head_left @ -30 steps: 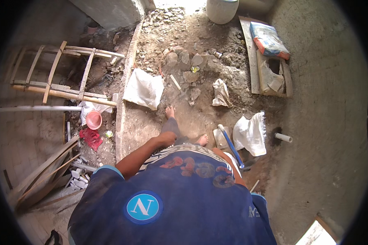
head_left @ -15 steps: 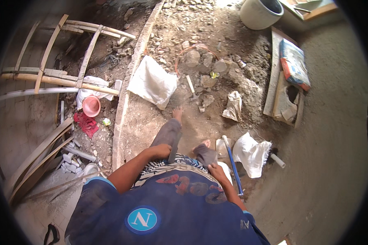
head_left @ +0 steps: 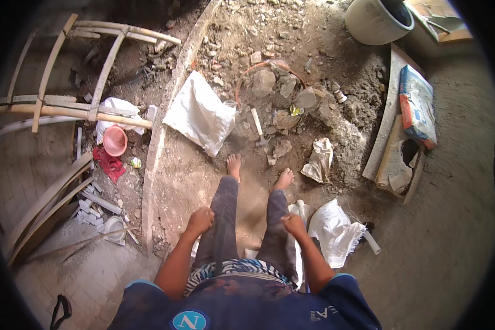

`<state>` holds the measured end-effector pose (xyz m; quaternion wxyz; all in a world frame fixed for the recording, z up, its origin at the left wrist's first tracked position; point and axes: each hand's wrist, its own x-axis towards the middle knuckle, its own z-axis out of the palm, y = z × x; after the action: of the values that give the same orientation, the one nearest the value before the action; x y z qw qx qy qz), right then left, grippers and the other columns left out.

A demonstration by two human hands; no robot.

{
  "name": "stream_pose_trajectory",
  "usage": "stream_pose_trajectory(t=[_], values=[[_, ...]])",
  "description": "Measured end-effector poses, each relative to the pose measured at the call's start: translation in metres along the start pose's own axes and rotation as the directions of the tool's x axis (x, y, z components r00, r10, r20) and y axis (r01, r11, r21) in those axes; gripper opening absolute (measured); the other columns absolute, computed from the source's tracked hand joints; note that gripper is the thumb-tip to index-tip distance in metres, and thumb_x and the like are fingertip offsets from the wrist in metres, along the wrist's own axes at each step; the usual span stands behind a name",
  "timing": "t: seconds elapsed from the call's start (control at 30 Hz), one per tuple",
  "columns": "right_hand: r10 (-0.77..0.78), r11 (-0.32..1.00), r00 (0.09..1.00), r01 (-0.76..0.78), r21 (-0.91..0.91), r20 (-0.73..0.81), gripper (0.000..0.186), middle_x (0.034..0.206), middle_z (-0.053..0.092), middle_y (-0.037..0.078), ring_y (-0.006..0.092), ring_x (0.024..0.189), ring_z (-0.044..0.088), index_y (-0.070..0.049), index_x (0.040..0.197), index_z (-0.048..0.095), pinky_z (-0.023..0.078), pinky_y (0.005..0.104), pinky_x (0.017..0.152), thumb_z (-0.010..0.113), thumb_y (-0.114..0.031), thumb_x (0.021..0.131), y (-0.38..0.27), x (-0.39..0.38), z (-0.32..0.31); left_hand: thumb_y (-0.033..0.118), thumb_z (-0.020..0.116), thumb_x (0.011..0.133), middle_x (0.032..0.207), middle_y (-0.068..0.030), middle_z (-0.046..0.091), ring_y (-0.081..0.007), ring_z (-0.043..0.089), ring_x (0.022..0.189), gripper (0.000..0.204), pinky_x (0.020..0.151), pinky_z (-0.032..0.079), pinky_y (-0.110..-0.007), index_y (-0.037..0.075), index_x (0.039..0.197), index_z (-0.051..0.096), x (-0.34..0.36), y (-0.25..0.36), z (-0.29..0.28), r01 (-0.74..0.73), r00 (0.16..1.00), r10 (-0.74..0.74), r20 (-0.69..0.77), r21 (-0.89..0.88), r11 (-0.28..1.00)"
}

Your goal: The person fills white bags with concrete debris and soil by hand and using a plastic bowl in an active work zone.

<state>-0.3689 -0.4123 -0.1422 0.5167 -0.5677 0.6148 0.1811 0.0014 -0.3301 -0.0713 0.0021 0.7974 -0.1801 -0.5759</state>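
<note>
My left hand (head_left: 201,221) hangs just outside my left trouser leg, its fingers curled into a loose fist with nothing visible in it. Beside my right knee, my right hand (head_left: 293,224) is also closed, with nothing seen in it. My bare feet stand on dusty ground. Ahead of them lies a hammer (head_left: 257,121) with a pale wooden handle, its metal head toward me. Left of it a white woven sack (head_left: 198,113) is spread flat. Past the hammer, lumps of rock (head_left: 263,83) sit inside an orange-rimmed hoop or basket (head_left: 239,88).
A crumpled pale bag (head_left: 319,160) and a white sack (head_left: 333,231) lie to the right. At the far right are a large round pot (head_left: 378,23) and a blue-and-orange bag (head_left: 418,104) on boards. A bamboo ladder (head_left: 102,77), pink bowl (head_left: 115,141) and planks (head_left: 49,198) are left.
My hands have come off my trouser legs and moved forward and apart. The right leg has straightened, its foot now forward near the left one. My body has shifted back, hiding most of the blue-handled tool.
</note>
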Motion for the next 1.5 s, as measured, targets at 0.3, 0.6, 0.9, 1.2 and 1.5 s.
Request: stream_pose_trajectory(t=[0.3, 0.6, 0.9, 1.2, 1.5], values=[[0.137, 0.991, 0.990, -0.136, -0.015, 0.040, 0.033, 0.085, 0.067, 0.020, 0.0340, 0.083, 0.065, -0.003, 0.094, 0.065, 0.050, 0.0402, 0.075, 0.070, -0.027, 0.072, 0.044, 0.129, -0.001, 0.028, 0.076, 0.070, 0.130, -0.0239, 0.049, -0.0337, 0.050, 0.119, 0.080, 0.098, 0.041, -0.037, -0.002, 0.134, 0.039, 0.189, 0.002, 0.057, -0.074, 0.876, 0.071, -0.477, 0.014, 0.997], [-0.219, 0.968, 0.974, 0.209, -0.142, -0.062, 0.038, 0.092, 0.063, 0.024, 0.0421, 0.088, 0.060, -0.002, 0.103, 0.057, 0.048, 0.0450, 0.076, 0.065, -0.024, 0.073, -0.046, 0.332, 0.070, 0.032, 0.077, 0.069, 0.144, -0.0198, 0.030, -0.0322, 0.035, 0.131, 0.092, 0.105, 0.035, -0.040, 0.003, 0.140, 0.026, 0.382, 0.042, 0.048, 0.038, 0.825, 0.084, -0.559, 0.202, 0.979], [-0.378, 0.922, 0.916, 0.386, 0.037, -0.136, 0.066, 0.119, 0.056, 0.022, 0.0338, 0.110, 0.055, 0.001, 0.121, 0.051, 0.045, 0.0387, 0.092, 0.078, -0.024, 0.066, -0.228, 0.442, 0.104, 0.017, 0.056, 0.086, 0.091, -0.0134, 0.064, -0.0213, 0.063, 0.075, 0.021, 0.065, 0.049, -0.034, 0.003, 0.100, 0.062, 0.439, 0.019, -0.023, -0.302, 0.810, 0.023, -0.586, -0.384, 0.872], [-0.325, 0.675, 0.941, 0.163, 0.720, 0.091, 0.063, 0.109, 0.060, 0.021, 0.0286, 0.100, 0.060, 0.006, 0.123, 0.047, 0.048, 0.0414, 0.088, 0.074, -0.018, 0.073, -0.294, 0.404, 0.111, 0.015, 0.063, 0.086, 0.095, -0.0117, 0.065, -0.0155, 0.063, 0.079, 0.031, 0.071, 0.050, -0.027, -0.004, 0.110, 0.056, 0.260, 0.068, -0.082, -0.549, 0.815, 0.350, -0.463, -0.420, 0.723], [-0.240, 0.916, 0.967, 0.195, 0.350, 0.088, 0.046, 0.106, 0.064, 0.018, 0.0265, 0.097, 0.062, 0.000, 0.116, 0.058, 0.048, 0.0381, 0.085, 0.070, -0.018, 0.075, -0.277, 0.375, 0.127, 0.013, 0.058, 0.090, 0.100, -0.0091, 0.065, -0.0168, 0.061, 0.088, 0.029, 0.078, 0.048, -0.029, -0.005, 0.113, 0.059, 0.218, -0.030, -0.068, -0.300, 0.850, -0.150, -0.506, -0.697, 0.652]])
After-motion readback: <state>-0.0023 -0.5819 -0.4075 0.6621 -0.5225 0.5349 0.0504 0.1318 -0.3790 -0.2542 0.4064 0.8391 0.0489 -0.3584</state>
